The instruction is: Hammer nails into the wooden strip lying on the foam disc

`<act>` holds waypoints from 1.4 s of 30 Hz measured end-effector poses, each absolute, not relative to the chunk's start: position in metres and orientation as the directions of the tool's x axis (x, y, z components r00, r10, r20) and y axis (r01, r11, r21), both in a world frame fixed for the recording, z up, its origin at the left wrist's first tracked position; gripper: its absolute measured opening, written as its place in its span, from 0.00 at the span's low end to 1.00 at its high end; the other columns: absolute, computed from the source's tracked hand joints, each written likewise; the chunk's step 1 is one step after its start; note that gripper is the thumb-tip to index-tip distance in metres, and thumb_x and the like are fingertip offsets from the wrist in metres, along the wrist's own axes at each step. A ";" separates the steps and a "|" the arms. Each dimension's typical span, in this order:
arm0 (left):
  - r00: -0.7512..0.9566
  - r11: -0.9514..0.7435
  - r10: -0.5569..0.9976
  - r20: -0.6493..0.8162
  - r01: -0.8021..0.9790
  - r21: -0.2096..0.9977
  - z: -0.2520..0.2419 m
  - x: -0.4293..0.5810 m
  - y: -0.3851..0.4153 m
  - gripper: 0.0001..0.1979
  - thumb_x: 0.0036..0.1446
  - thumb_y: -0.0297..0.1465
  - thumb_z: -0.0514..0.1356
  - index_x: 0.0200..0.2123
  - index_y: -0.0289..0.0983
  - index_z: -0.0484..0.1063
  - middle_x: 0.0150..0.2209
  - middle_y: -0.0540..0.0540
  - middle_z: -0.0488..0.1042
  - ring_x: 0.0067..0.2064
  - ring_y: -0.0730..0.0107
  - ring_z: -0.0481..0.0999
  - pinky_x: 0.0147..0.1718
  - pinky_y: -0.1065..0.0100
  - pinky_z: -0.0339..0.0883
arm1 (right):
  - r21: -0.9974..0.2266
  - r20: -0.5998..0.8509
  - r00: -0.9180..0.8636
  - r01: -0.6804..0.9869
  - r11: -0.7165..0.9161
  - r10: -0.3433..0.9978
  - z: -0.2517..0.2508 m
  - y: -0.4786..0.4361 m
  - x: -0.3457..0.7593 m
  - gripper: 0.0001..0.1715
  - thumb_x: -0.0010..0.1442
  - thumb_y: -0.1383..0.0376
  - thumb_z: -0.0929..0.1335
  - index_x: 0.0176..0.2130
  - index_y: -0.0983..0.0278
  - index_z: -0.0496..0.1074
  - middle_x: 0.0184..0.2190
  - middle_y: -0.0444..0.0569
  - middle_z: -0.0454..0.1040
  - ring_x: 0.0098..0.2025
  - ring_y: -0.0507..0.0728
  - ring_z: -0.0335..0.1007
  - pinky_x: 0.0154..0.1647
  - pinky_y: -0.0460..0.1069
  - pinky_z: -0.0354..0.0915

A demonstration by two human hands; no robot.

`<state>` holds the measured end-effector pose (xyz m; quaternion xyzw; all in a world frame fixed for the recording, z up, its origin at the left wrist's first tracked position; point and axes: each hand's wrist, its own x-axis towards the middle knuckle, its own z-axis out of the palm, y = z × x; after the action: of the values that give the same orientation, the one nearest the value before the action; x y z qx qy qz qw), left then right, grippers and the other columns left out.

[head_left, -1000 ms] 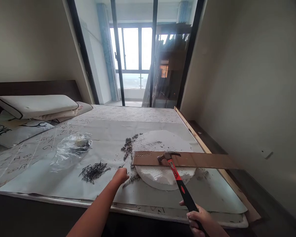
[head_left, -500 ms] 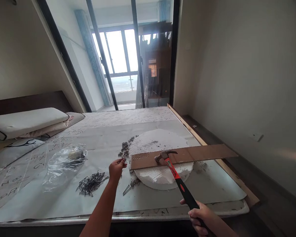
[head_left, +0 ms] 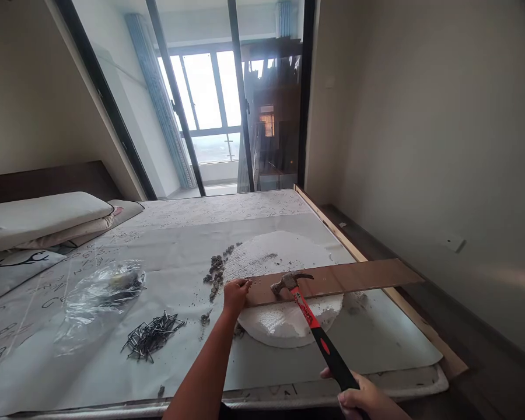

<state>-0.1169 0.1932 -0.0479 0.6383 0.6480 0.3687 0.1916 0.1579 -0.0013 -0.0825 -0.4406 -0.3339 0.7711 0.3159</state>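
Head view, change: left hand (head_left: 235, 291) has moved from the grit to the plank's (head_left: 332, 280) near end.
Left hand: fingers curled onto that end; whether it pinches anything, I cannot tell.
Right hand (head_left: 359, 399): clamped round the hammer (head_left: 308, 318) handle.
Hammer head: resting on the plank, just right of the left hand.
Plank: across the foam disc (head_left: 284, 321) on the bed (head_left: 114, 367).
Nails (head_left: 151, 335): heaped, left.

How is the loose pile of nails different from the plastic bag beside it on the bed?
The pile of nails is dark, thin metal lying bare on the sheet; the plastic bag is clear and crumpled, with dark contents inside. The nails lie nearer the camera, the bag farther and more to the left. Neither is touched by a hand.
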 end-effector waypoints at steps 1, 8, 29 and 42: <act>-0.109 -0.091 0.967 0.230 0.696 0.712 -0.050 -0.117 0.196 0.17 0.49 0.41 0.54 0.20 0.36 0.73 0.21 0.47 0.74 0.27 0.68 0.71 0.28 0.70 0.60 | -0.798 -0.460 -0.412 -0.196 -0.570 0.786 -0.085 0.000 0.159 0.28 0.39 0.61 0.62 0.43 0.65 0.61 0.12 0.33 0.54 0.13 0.44 0.42 0.15 0.42 0.39; -0.081 -0.112 0.967 0.240 0.713 0.693 -0.058 -0.116 0.203 0.14 0.50 0.39 0.55 0.25 0.37 0.76 0.29 0.45 0.77 0.33 0.66 0.73 0.34 0.69 0.61 | -0.797 -0.471 -0.416 -0.179 -0.577 0.778 -0.094 0.002 0.164 0.29 0.38 0.60 0.64 0.43 0.65 0.61 0.12 0.33 0.52 0.15 0.45 0.42 0.16 0.43 0.37; -0.038 -0.153 0.958 0.285 0.772 0.617 -0.066 -0.114 0.201 0.14 0.52 0.35 0.54 0.20 0.35 0.73 0.25 0.45 0.74 0.29 0.69 0.70 0.29 0.70 0.57 | -0.866 -0.482 -0.353 0.057 -0.496 0.802 -0.058 0.000 0.161 0.39 0.42 0.56 0.63 0.51 0.72 0.56 0.11 0.31 0.49 0.15 0.46 0.41 0.15 0.43 0.41; -0.077 -0.103 0.967 0.244 0.755 0.647 -0.063 -0.115 0.194 0.11 0.52 0.35 0.56 0.26 0.36 0.75 0.30 0.46 0.77 0.32 0.70 0.71 0.30 0.71 0.55 | -0.797 -0.457 -0.307 0.558 -0.230 0.835 0.052 0.047 0.143 0.32 0.44 0.69 0.58 0.51 0.67 0.59 0.09 0.31 0.49 0.08 0.48 0.47 0.07 0.42 0.48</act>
<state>-0.1154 0.1936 -0.0631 0.6611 0.6512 0.3384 0.1562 0.1433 0.0475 0.0517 -0.5740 -0.6067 0.5344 0.1293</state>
